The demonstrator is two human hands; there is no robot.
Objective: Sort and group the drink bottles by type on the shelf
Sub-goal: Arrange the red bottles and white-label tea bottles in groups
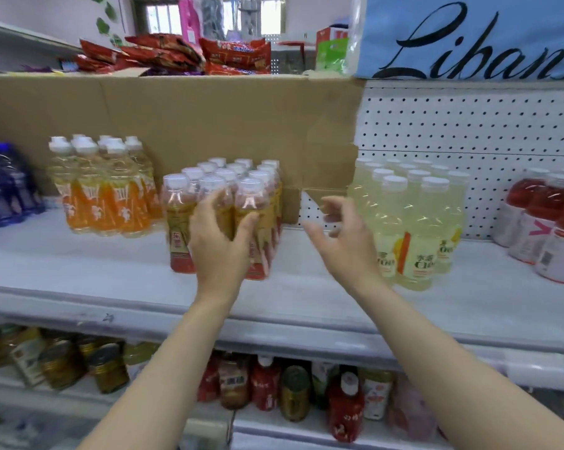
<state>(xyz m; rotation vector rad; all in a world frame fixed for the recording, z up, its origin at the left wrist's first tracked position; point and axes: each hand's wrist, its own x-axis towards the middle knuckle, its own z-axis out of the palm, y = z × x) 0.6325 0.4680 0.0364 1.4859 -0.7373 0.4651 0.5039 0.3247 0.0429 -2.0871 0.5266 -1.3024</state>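
From the head view, the left hand [220, 241] at frame centre curls its fingers round the front bottles of a shrink-wrapped pack of tea bottles [223, 209], clear plastic with white caps and red-gold labels, standing on the smooth white shelf [111, 264]. The right hand [342, 235] hovers just right, fingers loosely spread, holding nothing, near the pale yellow bottle pack [413, 228]. Glossy orange-labelled bottles [102, 193] stand centre left, before a matte cardboard sheet [193, 125].

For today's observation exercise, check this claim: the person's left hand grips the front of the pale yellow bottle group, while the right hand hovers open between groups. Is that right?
One detail is wrong. The head view shows the left hand gripping the tea bottle group with red and gold labels, not the pale yellow bottles. The right hand does hover open between groups.
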